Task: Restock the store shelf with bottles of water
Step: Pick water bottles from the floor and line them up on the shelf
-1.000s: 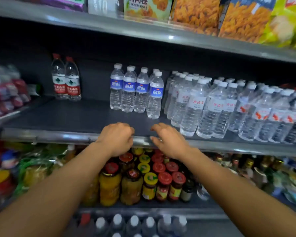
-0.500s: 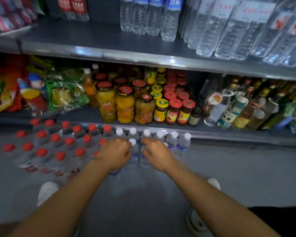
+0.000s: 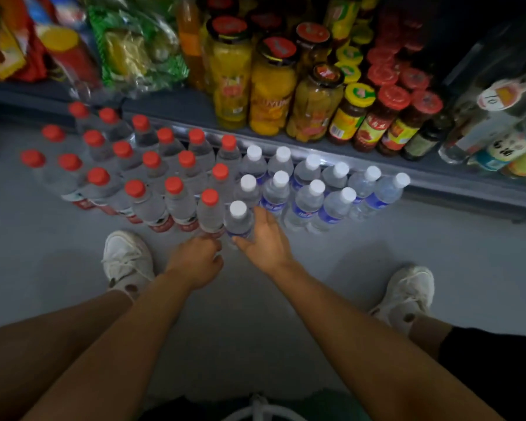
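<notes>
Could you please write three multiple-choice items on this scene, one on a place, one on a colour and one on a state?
1. The water bottles stand:
A. on the floor
B. on a cart
C. in a basket

2. The bottle at the right hand has a cap that is:
A. red
B. white
C. green

3. The left hand is:
A. flat
B. raised
C. curled low by a red-capped bottle

Answers: 1 A, bottles stand on grey floor beside the shoes; 2 B, white cap, blue label; 3 C, fingers curl at its base.

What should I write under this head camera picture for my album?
Crouching by floor stock, right hand grips a white-capped water bottle while left hand curls at a red-capped bottle.
</notes>
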{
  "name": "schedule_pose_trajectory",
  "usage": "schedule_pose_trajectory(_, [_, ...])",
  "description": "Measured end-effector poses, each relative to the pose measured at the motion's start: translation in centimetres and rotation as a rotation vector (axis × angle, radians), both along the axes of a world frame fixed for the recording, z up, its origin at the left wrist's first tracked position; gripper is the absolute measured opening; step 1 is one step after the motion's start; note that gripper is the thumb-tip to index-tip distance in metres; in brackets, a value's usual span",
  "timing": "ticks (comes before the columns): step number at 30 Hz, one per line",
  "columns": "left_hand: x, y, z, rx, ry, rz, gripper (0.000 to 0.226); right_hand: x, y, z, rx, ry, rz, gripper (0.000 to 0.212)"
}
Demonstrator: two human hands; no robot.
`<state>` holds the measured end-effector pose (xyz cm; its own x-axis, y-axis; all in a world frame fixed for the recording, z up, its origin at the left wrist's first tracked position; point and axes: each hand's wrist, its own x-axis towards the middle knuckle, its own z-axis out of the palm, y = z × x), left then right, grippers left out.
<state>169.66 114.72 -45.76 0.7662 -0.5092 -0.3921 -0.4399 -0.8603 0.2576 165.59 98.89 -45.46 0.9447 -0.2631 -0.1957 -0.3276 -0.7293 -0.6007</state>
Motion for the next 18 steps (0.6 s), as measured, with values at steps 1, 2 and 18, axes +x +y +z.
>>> schedule_pose_trajectory(1, [0.2,-0.1,-0.4,-0.008,0.003,0.006,0.028,0.5,0.3,-0.3,-0.003,-0.006,-0.02,0.066])
schedule_pose_trajectory(2, [0.4,0.0,-0.7,-0.012,0.011,0.011,0.028,0.9,0.6,-0.6,-0.012,-0.011,-0.032,0.067])
schedule_pose_trajectory(18, [1.4,-0.3,1.9,-0.085,-0.059,-0.016,0.024,1.0,-0.9,1.3,-0.051,-0.011,-0.021,0.058])
